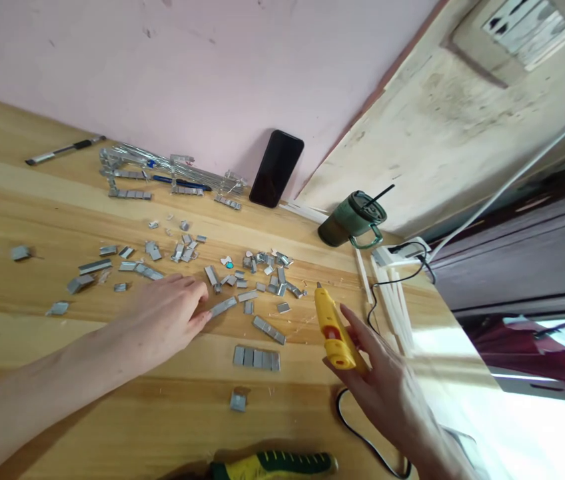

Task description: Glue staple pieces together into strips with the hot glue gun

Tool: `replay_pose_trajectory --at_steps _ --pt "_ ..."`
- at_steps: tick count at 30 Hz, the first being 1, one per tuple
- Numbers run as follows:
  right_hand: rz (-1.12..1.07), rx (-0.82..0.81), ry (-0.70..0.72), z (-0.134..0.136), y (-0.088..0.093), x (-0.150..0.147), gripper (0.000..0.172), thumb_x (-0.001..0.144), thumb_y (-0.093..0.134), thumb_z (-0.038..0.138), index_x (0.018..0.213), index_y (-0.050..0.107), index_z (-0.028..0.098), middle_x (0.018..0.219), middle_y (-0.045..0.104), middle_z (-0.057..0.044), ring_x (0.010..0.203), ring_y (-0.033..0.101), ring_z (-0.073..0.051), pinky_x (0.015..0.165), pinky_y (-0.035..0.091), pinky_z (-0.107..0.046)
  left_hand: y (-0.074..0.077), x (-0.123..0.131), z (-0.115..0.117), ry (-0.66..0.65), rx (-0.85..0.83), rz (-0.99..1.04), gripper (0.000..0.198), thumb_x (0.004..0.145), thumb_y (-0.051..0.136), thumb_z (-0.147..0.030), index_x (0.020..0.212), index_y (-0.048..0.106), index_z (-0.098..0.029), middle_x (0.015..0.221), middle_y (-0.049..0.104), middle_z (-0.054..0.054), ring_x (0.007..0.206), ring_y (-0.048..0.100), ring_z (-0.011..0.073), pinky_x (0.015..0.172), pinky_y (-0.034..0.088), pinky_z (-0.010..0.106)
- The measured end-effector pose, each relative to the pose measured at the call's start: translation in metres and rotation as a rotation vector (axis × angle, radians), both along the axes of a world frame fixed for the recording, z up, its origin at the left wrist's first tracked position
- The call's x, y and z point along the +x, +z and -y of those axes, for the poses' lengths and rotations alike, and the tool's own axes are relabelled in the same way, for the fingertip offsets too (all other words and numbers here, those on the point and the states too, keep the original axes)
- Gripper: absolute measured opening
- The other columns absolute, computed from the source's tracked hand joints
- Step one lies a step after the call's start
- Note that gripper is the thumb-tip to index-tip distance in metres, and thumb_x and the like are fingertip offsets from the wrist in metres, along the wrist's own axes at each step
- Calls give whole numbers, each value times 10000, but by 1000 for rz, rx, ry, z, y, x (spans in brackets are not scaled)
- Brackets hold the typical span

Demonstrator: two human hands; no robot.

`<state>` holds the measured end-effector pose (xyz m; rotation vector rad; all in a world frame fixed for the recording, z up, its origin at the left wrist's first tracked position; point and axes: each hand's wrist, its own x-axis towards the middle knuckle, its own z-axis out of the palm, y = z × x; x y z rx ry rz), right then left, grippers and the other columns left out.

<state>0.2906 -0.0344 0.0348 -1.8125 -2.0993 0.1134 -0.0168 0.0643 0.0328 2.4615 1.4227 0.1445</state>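
My right hand [380,380] is wrapped around a yellow hot glue gun [335,333], with its nozzle pointing away from me over the wooden table. My left hand [175,307] reaches in from the left with fingers curled, thumb and fingertips at the near end of a short silvery-grey strip [223,307]. Many small grey metal-looking pieces [182,250] lie scattered around and beyond it. Closer to me sit a flat row of joined grey pieces [256,358], another short strip [269,329] and a single small grey piece [238,401].
A dark phone [277,170] leans on the wall. Right of it stands a green lidded mug [352,220] with a straw. Thin rods [177,163] and a pen [65,151] lie at the back. A power strip [402,252] with cables is right; a green-yellow handle [272,465] lies in front.
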Motion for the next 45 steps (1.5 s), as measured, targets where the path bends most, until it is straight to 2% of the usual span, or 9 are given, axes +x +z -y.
replay_pose_trajectory --at_steps 5,8,16,21,25,30,34,40,45 --pt "57 10 -15 -3 1 -1 552 872 522 390 1363 398 170 953 681 -107 799 683 -243 684 575 -349 2 2 2 1 -11 2 156 850 497 -278 758 592 -195 727 650 38 629 608 206 587 435 312" --pt "112 42 -6 -5 -2 -2 539 887 487 400 1364 392 167 960 687 -113 810 681 -251 664 572 -347 2 3 3 -3 -27 1 158 833 506 -277 733 600 -199 684 642 28 604 602 208 577 435 316" --pt "208 63 -31 -10 -16 -2 549 907 452 439 1352 391 125 940 683 -135 803 664 -273 641 563 -376 -4 9 4 5 -21 -58 134 796 552 -313 724 585 -205 697 646 32 668 619 226 608 462 326" --pt "210 39 -35 -10 -18 0 542 901 467 406 1366 377 143 977 684 -124 834 661 -267 671 561 -369 -9 7 4 -3 -19 4 202 850 462 -326 747 583 -201 717 658 49 700 620 240 624 459 345" --pt "234 52 -27 -11 -19 0 571 890 486 387 1391 347 152 966 682 -115 836 655 -272 661 556 -369 -10 3 2 7 -40 112 295 894 369 -337 728 578 -211 696 656 33 671 612 211 606 441 320" --pt "232 47 -12 -11 -20 2 597 887 505 385 1404 314 157 978 669 -119 851 648 -278 668 556 -373 -5 4 0 22 -55 68 310 900 343 -328 732 574 -209 703 661 35 624 613 204 583 434 313" --pt "214 28 -18 -11 -20 3 631 878 532 382 1415 290 159 1002 658 -124 868 644 -279 686 556 -380 -4 5 0 -5 -49 32 272 895 376 -348 779 582 -213 731 656 38 659 621 214 586 434 313" --pt "231 22 -32 -10 -19 2 620 880 525 380 1406 305 137 982 654 -132 857 642 -288 680 551 -394 -7 8 2 -4 -29 -19 118 834 529 -304 769 575 -217 776 663 56 766 634 260 644 469 355" --pt "262 40 -18 -11 -20 1 642 860 542 321 1419 282 141 970 649 -115 861 626 -285 686 542 -382 -8 13 6 -30 53 -70 111 801 573 -313 764 577 -208 782 675 72 789 637 299 670 478 393"
